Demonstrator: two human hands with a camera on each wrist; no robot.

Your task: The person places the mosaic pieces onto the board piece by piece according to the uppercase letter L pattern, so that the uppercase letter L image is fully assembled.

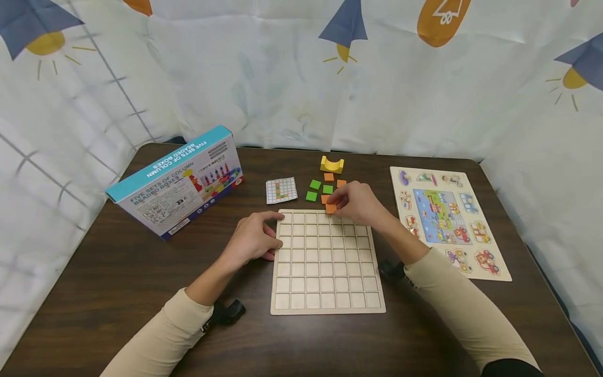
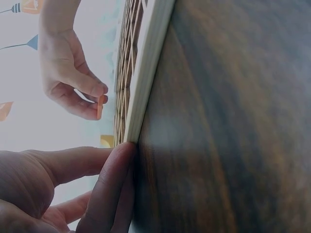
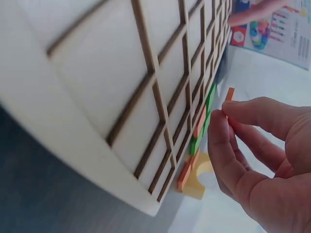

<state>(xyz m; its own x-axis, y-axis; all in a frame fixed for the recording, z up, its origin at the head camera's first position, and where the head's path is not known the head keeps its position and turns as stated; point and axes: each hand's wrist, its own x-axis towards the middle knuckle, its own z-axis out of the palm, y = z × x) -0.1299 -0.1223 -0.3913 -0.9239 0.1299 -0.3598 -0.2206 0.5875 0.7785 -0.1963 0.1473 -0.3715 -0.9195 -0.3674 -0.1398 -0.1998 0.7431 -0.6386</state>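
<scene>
A pale wooden grid board (image 1: 327, 262) lies flat on the dark table. My left hand (image 1: 252, 238) rests against its left edge, near the far left corner; the left wrist view shows fingertips (image 2: 124, 150) touching the board's side. Over the board's far edge, my right hand (image 1: 358, 201) pinches a small orange square tile (image 1: 331, 209) between thumb and fingertips. In the right wrist view this tile (image 3: 230, 93) stands edge-on, raised above the grid. Loose green tiles (image 1: 311, 196) and orange tiles (image 1: 328, 177) lie just beyond the board.
A small printed grid card (image 1: 281, 190) lies behind the board, left of the tiles. A yellow arched block (image 1: 332, 165) sits behind them. At left stands a blue-topped box (image 1: 183, 183); at right lies a picture puzzle board (image 1: 443, 209), partly under the right forearm.
</scene>
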